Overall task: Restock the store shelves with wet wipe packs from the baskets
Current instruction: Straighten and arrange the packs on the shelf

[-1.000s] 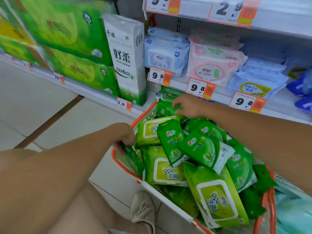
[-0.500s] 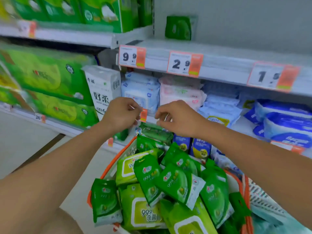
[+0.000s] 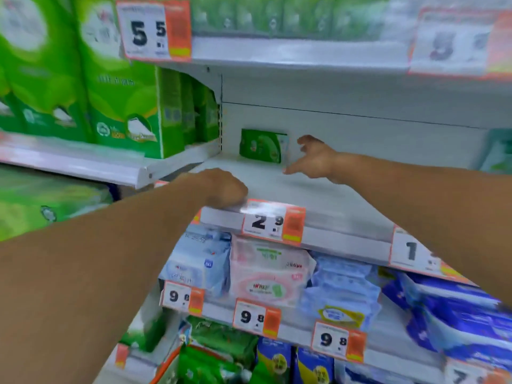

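Observation:
A single green wet wipe pack (image 3: 263, 145) stands upright against the back wall of the white middle shelf (image 3: 318, 195). My right hand (image 3: 313, 159) hovers just right of that pack with its fingers spread and nothing in it. My left hand (image 3: 225, 189) rests on the shelf's front edge by the 2.9 price tag (image 3: 273, 221), fingers curled, and I see nothing in it. At the bottom of the view the orange-rimmed basket (image 3: 166, 367) holds green wipe packs (image 3: 210, 358).
Green tissue bundles (image 3: 122, 101) fill the shelf to the left. Blue and pink wipe packs (image 3: 268, 273) sit on the shelf below, above 9.8 tags. Another shelf with a 5.5 tag (image 3: 155, 29) runs overhead. Dark blue packs (image 3: 457, 314) lie lower right.
Both hands rose from above the basket to the middle shelf. The right hand reached in beside the standing green pack and opened; the view tilted up, so the basket dropped to the bottom edge.

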A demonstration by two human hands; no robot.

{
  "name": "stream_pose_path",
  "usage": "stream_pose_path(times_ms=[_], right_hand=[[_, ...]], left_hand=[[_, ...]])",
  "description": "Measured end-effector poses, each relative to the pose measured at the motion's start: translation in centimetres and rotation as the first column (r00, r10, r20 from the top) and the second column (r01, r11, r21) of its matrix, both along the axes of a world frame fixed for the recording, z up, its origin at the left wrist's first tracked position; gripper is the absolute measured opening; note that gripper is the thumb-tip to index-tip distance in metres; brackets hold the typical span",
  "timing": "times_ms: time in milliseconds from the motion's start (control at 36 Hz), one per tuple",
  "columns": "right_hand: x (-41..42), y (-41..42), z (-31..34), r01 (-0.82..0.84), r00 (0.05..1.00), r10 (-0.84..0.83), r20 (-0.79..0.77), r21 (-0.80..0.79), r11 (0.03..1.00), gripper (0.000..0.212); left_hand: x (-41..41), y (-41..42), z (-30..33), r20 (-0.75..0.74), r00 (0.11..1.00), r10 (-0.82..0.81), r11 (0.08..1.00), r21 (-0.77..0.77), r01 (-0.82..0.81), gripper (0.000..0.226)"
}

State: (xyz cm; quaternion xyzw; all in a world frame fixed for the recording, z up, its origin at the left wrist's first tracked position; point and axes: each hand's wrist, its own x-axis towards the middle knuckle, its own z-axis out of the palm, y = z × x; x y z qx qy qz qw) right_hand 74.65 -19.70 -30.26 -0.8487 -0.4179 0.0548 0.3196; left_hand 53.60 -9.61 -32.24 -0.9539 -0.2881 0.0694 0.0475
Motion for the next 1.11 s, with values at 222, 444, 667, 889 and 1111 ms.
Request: stream_pose_path(times_ms=[222, 444, 667, 889, 1111], right_hand=[[5.9, 11.5, 0.3, 0.011, 0.931, 0.061, 0.36, -0.195, 0.981, 0.106], [6.2, 14.0, -1.2, 0.1, 0.922, 0.031, 0.385, -0.317, 0.943, 0.035], [-2.5, 1.3, 4.5, -0.283, 0.925, 0.331, -0.185, 0.243, 0.928, 0.034], [-10.2, -13.7, -0.2, -0.286, 0.601, 0.47, -0.647, 0.375, 0.882, 0.043], [-12.4, -21.8, -7.5, -0.224, 0.758, 0.291, -0.584, 0.187, 0.957, 0.033]], left_hand=[[0.5, 1.6, -0.2, 0.079, 0.997, -0.016, 0.998, -0.063, 0.021, 0.046], [0.5, 2.4, -0.9, 0.123, 0.992, -0.001, 0.993, -0.115, 0.015, 0.052], [-0.2, 0.0, 0.3, 0.088, 0.994, 0.059, 0.989, -0.14, -0.046, 0.042], [-2.4, -8.2, 2.4, 0.705, 0.32, 0.633, 0.451, -0.672, 0.588, 0.043], [-5.4, -15.2, -5.2, 0.74, 0.587, 0.329, 0.531, -0.659, 0.533, 0.037]])
